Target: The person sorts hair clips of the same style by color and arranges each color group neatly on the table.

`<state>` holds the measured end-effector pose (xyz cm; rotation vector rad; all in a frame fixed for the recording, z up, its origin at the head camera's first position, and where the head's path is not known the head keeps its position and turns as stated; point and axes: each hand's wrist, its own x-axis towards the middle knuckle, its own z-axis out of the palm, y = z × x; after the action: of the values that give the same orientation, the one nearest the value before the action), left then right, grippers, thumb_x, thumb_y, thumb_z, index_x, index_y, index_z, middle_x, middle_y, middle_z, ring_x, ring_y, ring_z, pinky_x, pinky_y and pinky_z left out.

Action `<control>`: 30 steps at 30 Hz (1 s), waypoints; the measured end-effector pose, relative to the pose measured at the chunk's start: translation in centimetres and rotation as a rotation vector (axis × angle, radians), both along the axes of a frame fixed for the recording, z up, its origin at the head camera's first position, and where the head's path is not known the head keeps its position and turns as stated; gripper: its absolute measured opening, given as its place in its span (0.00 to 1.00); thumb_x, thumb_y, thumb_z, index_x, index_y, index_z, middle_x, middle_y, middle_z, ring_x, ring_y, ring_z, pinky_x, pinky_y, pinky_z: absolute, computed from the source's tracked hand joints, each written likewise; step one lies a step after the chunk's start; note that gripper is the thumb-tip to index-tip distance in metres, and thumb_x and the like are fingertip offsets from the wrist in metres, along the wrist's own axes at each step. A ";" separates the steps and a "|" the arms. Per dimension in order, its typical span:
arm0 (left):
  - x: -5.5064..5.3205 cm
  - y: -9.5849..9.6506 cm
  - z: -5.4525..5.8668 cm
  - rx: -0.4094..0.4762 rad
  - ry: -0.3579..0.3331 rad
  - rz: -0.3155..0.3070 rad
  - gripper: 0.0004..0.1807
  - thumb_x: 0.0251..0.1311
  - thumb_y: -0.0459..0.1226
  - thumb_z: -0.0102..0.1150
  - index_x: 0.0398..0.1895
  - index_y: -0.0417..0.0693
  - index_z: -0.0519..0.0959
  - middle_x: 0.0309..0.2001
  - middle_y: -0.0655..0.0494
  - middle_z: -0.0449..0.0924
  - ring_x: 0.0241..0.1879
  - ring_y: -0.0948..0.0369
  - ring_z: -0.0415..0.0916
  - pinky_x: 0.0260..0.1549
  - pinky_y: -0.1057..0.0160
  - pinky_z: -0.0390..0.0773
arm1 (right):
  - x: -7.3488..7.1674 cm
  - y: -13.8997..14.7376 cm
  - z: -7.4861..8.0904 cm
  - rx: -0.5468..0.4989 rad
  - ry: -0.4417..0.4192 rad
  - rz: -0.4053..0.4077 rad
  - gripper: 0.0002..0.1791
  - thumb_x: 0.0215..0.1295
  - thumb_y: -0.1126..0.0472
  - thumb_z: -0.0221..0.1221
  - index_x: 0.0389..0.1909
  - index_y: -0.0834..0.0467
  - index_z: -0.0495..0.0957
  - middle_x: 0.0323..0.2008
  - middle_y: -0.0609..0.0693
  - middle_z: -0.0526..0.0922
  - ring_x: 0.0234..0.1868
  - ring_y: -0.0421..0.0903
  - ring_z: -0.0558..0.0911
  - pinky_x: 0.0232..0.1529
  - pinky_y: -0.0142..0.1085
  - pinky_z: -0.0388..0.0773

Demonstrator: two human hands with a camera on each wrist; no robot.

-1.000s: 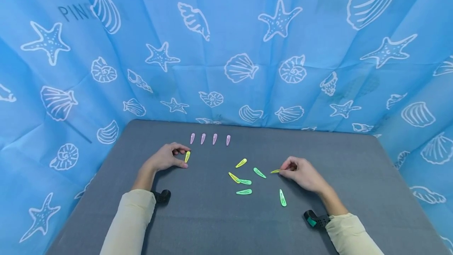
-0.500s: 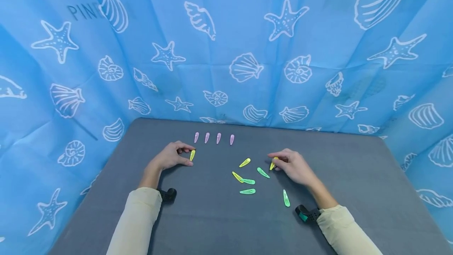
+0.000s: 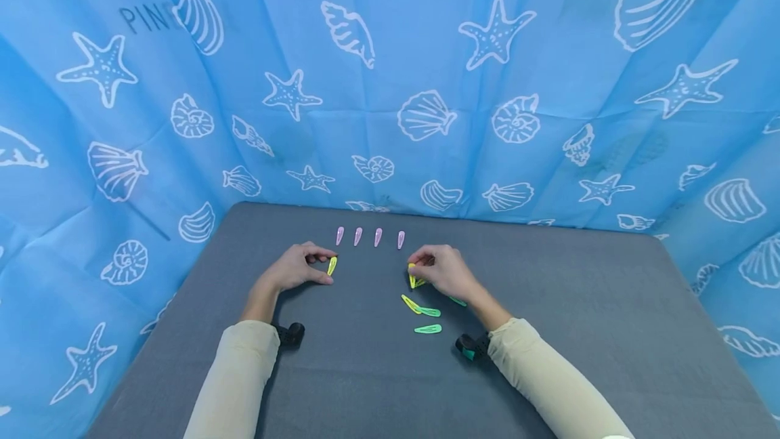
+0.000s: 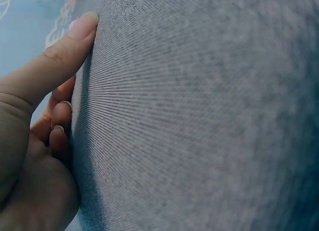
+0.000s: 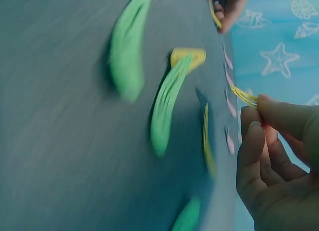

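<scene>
My left hand point(image 3: 296, 267) is at the left of the grey table, thumb and forefinger at the two ends of a yellow snap hair clip point(image 3: 332, 265). In the left wrist view the thumb point(image 4: 62, 49) hides that clip. My right hand point(image 3: 447, 269) pinches another yellow hair clip point(image 5: 244, 96) between thumb and fingertips, raised over the table. Below it lies one more yellow clip point(image 5: 207, 141), partly covered by the hand in the head view. Nearby a yellow clip point(image 3: 409, 303) is overlapped by a green clip point(image 3: 429, 312).
Several pink hair clips point(image 3: 358, 236) stand in a row at the back of the table point(image 3: 341, 385). Another green clip point(image 3: 428, 329) lies nearer the front, and one more green clip point(image 3: 458, 301) shows beside the right wrist. A blue shell-patterned curtain point(image 3: 365, 87) surrounds the table.
My right hand has moved left across the table with its yellow clip, now turned upright. My left hand stays at its clip. The view has shifted slightly.
</scene>
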<state>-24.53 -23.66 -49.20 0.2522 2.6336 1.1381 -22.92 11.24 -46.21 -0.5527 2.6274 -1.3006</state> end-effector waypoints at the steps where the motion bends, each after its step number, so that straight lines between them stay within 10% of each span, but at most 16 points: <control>1: 0.0 0.0 0.0 0.003 0.000 -0.003 0.29 0.49 0.44 0.80 0.58 0.55 0.85 0.46 0.52 0.77 0.44 0.56 0.68 0.45 0.58 0.69 | -0.2 -0.7 -0.1 -0.012 -0.018 -0.005 0.05 0.66 0.64 0.67 0.41 0.59 0.87 0.31 0.51 0.87 0.30 0.41 0.82 0.31 0.32 0.78; 15: -0.1 -0.1 0.0 -0.003 0.000 0.017 0.31 0.50 0.45 0.80 0.61 0.57 0.83 0.47 0.53 0.78 0.46 0.55 0.69 0.46 0.58 0.69 | -2.1 -9.7 -1.2 -0.045 -0.083 -0.009 0.03 0.66 0.63 0.67 0.39 0.58 0.86 0.29 0.50 0.86 0.27 0.38 0.79 0.29 0.29 0.74; 30: 0.0 0.0 0.0 0.002 -0.003 0.017 0.29 0.50 0.44 0.80 0.58 0.58 0.84 0.48 0.53 0.77 0.46 0.55 0.69 0.46 0.58 0.69 | -2.6 -12.7 -2.2 0.073 -0.041 -0.085 0.02 0.67 0.62 0.67 0.38 0.55 0.85 0.30 0.48 0.83 0.30 0.39 0.76 0.33 0.31 0.71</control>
<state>-24.57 -23.61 -49.24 0.2283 2.6365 1.1462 -25.51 -1.47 -48.42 -0.4041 2.6787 -1.2199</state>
